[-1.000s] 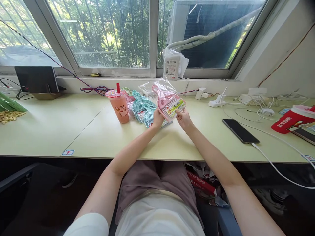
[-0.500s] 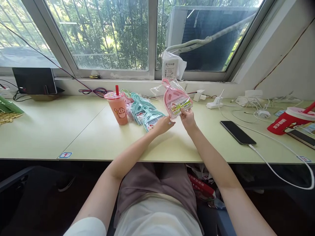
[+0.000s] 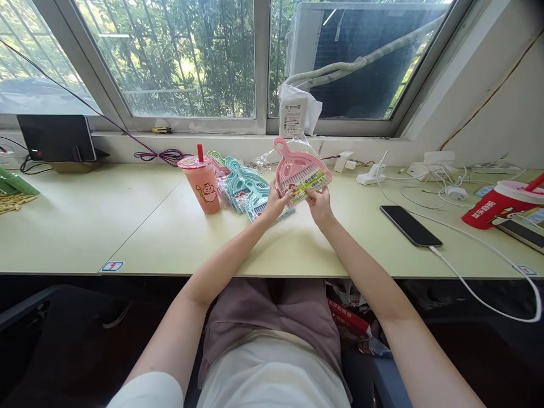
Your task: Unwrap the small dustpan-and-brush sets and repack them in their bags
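A pink mini dustpan and brush set in a clear plastic wrapper is held up above the desk, its handle pointing up and away. My left hand grips its lower left corner. At its lower right edge, my right hand pinches it between thumb and fingers. A yellow-green label runs across its lower front. Just left of it lies a pile of wrapped turquoise dustpan sets, partly hidden behind my left hand. Pink and green sets show at the back of that pile.
An orange cup with a straw stands left of the pile. On the right lie a black phone with a charging cable, tangled white cords and a tilted red cup. A dark tablet stands at the far left. Windows rise behind the desk.
My left hand has moved up and taken hold of the pink set's left corner. The set has tilted and shifted slightly left. My right hand has kept its hold.
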Demonstrator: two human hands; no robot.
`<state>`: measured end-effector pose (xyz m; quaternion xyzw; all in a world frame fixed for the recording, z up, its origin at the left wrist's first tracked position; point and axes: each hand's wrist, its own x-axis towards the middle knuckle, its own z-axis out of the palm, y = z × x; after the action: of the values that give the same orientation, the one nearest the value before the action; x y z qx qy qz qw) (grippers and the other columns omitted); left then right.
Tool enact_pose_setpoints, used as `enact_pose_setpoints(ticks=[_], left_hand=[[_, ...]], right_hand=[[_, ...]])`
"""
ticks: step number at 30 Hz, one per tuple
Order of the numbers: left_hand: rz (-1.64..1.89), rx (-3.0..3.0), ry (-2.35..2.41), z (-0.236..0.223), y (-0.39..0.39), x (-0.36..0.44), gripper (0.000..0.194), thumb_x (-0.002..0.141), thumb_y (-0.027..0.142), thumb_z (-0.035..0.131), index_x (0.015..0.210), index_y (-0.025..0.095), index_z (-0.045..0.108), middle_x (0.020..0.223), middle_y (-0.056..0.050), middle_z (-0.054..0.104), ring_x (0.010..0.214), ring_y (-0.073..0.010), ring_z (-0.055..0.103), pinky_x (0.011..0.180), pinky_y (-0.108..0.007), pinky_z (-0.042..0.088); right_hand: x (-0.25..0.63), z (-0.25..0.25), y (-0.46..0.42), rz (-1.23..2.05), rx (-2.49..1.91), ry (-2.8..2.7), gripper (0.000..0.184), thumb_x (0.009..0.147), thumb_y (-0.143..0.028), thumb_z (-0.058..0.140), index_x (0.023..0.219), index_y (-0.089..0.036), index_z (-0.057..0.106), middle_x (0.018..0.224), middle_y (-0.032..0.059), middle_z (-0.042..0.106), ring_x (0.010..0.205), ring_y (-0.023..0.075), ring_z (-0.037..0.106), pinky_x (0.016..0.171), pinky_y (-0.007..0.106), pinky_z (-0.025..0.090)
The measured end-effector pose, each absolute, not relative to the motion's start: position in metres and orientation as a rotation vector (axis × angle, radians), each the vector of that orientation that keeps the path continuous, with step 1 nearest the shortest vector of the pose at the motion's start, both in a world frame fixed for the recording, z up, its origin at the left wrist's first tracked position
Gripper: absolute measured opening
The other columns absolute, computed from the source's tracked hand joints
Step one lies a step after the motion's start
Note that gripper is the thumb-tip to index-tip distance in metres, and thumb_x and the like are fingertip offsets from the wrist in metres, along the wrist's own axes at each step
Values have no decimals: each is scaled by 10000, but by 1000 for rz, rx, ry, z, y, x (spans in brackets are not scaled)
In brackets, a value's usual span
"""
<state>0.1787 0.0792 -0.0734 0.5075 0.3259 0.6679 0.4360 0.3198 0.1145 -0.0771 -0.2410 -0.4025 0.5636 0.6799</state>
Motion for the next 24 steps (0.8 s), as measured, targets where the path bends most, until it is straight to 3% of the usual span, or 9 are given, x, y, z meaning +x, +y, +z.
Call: enact_pose_setpoints(ticks=[6,10,13,17,24], left_hand=[[1408,1323,725,-81,75,187,673,670,315,867,1265,193,578,1296,-132,678,1208,-288,652,1050,-426,505],[1076,1343,706,-85,70,195,632,636,219,893,1213,173,640,1318,-178,683,1351,-353,578,1087,-458,473],[1159,1312,736,-78,74,192,564,702,280,873,1213,189,655,1330,-160,685,1385,-333,554,1111,-435,458],[1371,1259,687,-64,78,179,451,805,397,784,1191,203,655,1304,-107,702,1271,-259,638,1065,-364,504],[1369,1200,813,-67,74,174,509,694,261,831,1154,189,627,1135,-100,754,910,-233,732,823,-412,644]], right_hand=[[323,-83,122,1226,-580,-816,475,692,-143,781,1085,-272,547,1195,14,708,1189,189,683,1049,380,592],[332,-76,128,1211,-589,-719,445,739,-93,704,1119,-277,564,1271,2,699,1208,170,680,1088,375,575],[337,-71,131,1193,-577,-738,453,760,-113,709,1160,-284,581,1338,1,674,1281,173,642,1109,359,562],[330,-74,128,1212,-554,-828,453,747,-155,752,1149,-291,595,1321,-8,684,1309,189,623,1097,378,575],[318,-87,123,1256,-588,-885,482,683,-126,750,1098,-297,577,1135,-24,729,1166,174,688,1038,367,601]])
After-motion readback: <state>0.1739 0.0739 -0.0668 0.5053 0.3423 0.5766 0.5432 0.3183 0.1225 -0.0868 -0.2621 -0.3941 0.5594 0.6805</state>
